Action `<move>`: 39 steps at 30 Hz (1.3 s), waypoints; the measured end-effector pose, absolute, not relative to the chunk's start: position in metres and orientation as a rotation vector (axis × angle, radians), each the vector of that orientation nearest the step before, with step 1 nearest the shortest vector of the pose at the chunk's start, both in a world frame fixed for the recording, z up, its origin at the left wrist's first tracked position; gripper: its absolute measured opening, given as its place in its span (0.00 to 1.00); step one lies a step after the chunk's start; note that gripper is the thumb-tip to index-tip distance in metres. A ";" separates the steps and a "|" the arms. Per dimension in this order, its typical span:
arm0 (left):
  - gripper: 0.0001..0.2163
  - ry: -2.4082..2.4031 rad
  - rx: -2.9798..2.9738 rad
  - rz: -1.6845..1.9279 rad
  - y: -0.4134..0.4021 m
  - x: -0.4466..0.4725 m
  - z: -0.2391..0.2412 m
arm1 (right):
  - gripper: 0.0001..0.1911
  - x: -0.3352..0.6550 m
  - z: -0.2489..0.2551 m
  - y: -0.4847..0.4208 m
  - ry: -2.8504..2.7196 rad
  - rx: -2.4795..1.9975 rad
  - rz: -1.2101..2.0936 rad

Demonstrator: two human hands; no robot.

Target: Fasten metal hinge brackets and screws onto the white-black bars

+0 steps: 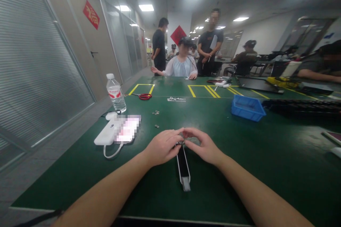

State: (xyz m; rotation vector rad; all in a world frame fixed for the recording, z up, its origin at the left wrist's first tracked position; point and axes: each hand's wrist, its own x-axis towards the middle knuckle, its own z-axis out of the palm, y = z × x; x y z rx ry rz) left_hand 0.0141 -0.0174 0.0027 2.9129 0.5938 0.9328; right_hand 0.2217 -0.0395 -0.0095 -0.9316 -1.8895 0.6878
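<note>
My left hand (163, 146) and my right hand (204, 145) meet at the far end of a long narrow black part with white edges (183, 163). This part lies on the green table (223, 191), pointing toward me, and a grey tip (185, 184) sticks out at its near end. The left fingers are closed over its far end, with the thumb at its side. On the right, thumb and index finger are pinched together beside the left fingertips. Whatever they pinch is mostly hidden; only a small greyish bit shows.
Small metal rings (156, 126) lie beyond my left hand. Farther left are a water bottle (116, 94), a white power bank (105, 133) with a cable, and a phone. Red-handled scissors (145, 96), white pieces (176, 99) and a blue bin (247, 108) stand farther back. A person (181, 65) sits opposite.
</note>
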 end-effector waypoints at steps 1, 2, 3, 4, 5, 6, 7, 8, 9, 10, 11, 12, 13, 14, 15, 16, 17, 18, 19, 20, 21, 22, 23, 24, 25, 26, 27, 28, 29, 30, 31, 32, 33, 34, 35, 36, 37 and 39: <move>0.10 0.613 2.918 0.921 -0.018 0.014 0.003 | 0.18 0.221 -0.011 -0.039 -1.837 -0.928 0.752; 0.11 0.634 2.925 0.909 -0.018 0.014 0.003 | 0.18 0.220 -0.012 -0.039 -1.783 -0.919 0.817; 0.11 0.656 2.932 0.895 -0.018 0.014 0.004 | 0.18 0.219 -0.014 -0.038 -1.732 -0.907 0.882; 0.12 0.675 2.936 0.878 -0.019 0.014 0.004 | 0.18 0.219 -0.015 -0.037 -1.687 -0.896 0.941; 0.13 0.688 2.935 0.861 -0.019 0.014 0.005 | 0.19 0.218 -0.017 -0.036 -1.647 -0.886 0.989; 0.13 0.693 2.931 0.841 -0.019 0.014 0.005 | 0.20 0.218 -0.018 -0.035 -1.611 -0.881 1.028; 0.14 0.694 2.921 0.830 -0.020 0.014 0.006 | 0.20 0.218 -0.019 -0.034 -1.578 -0.879 1.058; 0.15 0.690 2.910 0.829 -0.020 0.014 0.006 | 0.21 0.218 -0.020 -0.033 -1.550 -0.882 1.082; 0.16 0.686 2.902 0.821 -0.020 0.014 0.006 | 0.22 0.218 -0.020 -0.032 -1.527 -0.886 1.104; 0.17 0.685 2.894 0.839 -0.020 0.014 0.005 | 0.23 0.218 -0.020 -0.031 -1.508 -0.892 1.127; 0.19 0.685 2.890 0.836 -0.020 0.014 0.005 | 0.24 0.219 -0.020 -0.030 -1.495 -0.898 1.154; 0.20 0.687 2.884 0.842 -0.020 0.014 0.004 | 0.24 0.219 -0.020 -0.029 -1.484 -0.903 1.182; 0.21 0.676 2.882 0.860 -0.020 0.014 0.003 | 0.25 0.219 -0.019 -0.029 -1.476 -0.906 1.210; 0.21 0.676 2.879 0.860 -0.020 0.013 0.002 | 0.27 0.219 -0.019 -0.029 -1.471 -0.909 1.236; 0.21 0.675 2.879 0.851 -0.020 0.013 0.002 | 0.27 0.220 -0.018 -0.030 -1.472 -0.914 1.257; 0.21 0.671 2.881 0.852 -0.019 0.013 0.001 | 0.26 0.219 -0.017 -0.030 -1.478 -0.923 1.275; 0.21 0.684 2.880 0.861 -0.019 0.012 0.001 | 0.24 0.219 -0.016 -0.031 -1.487 -0.935 1.290; 0.21 0.714 2.873 0.864 -0.018 0.012 0.002 | 0.21 0.219 -0.015 -0.031 -1.492 -0.952 1.301; 0.20 0.754 2.862 0.868 -0.018 0.011 0.003 | 0.19 0.220 -0.014 -0.031 -1.492 -0.969 1.307; 0.20 0.801 2.846 0.869 -0.017 0.010 0.004 | 0.17 0.220 -0.013 -0.031 -1.482 -0.985 1.302; 0.19 0.848 2.827 0.867 -0.016 0.009 0.005 | 0.16 0.222 -0.012 -0.030 -1.463 -0.999 1.285; 0.18 0.889 2.804 0.868 -0.015 0.008 0.007 | 0.15 0.223 -0.011 -0.029 -1.438 -1.015 1.257; 0.17 0.922 2.781 0.865 -0.013 0.007 0.008 | 0.15 0.226 -0.009 -0.027 -1.411 -1.035 1.224; 0.16 0.949 2.758 0.856 -0.012 0.005 0.010 | 0.14 0.229 -0.008 -0.025 -1.385 -1.066 1.190; 0.15 0.973 2.737 0.840 -0.011 0.004 0.011 | 0.13 0.233 -0.008 -0.023 -1.363 -1.109 1.159; 0.14 0.996 2.721 0.815 -0.010 0.003 0.012 | 0.12 0.236 -0.008 -0.021 -1.348 -1.167 1.134; 0.12 1.017 2.712 0.781 -0.009 0.002 0.012 | 0.11 0.240 -0.008 -0.018 -1.341 -1.237 1.113; 0.11 1.030 2.711 0.738 -0.008 0.001 0.012 | 0.11 0.244 -0.009 -0.016 -1.342 -1.311 1.089; 0.10 1.038 2.716 0.694 -0.008 0.000 0.012 | 0.12 0.247 -0.010 -0.015 -1.352 -1.384 1.062; 0.09 1.040 2.725 0.654 -0.007 -0.001 0.012 | 0.13 0.250 -0.012 -0.013 -1.369 -1.456 1.034; 0.08 1.042 2.734 0.615 -0.007 -0.001 0.011 | 0.14 0.252 -0.014 -0.012 -1.389 -1.524 1.010; 0.08 1.041 2.743 0.580 -0.007 -0.001 0.011 | 0.16 0.253 -0.017 -0.010 -1.408 -1.584 0.995; 0.08 1.042 2.749 0.549 -0.007 -0.001 0.010 | 0.17 0.255 -0.019 -0.009 -1.425 -1.634 0.991; 0.07 1.045 2.754 0.523 -0.007 0.000 0.010 | 0.18 0.255 -0.021 -0.008 -1.443 -1.672 0.998; 0.07 1.050 2.757 0.501 -0.007 0.000 0.010 | 0.18 0.256 -0.023 -0.008 -1.460 -1.698 1.009; 0.07 1.052 2.760 0.482 -0.007 0.000 0.009 | 0.18 0.256 -0.024 -0.007 -1.479 -1.715 1.018; 0.07 1.052 2.763 0.468 -0.007 0.001 0.009 | 0.17 0.256 -0.025 -0.007 -1.495 -1.728 1.023; 0.07 1.047 2.767 0.453 -0.007 0.002 0.009 | 0.15 0.255 -0.025 -0.008 -1.518 -1.756 1.027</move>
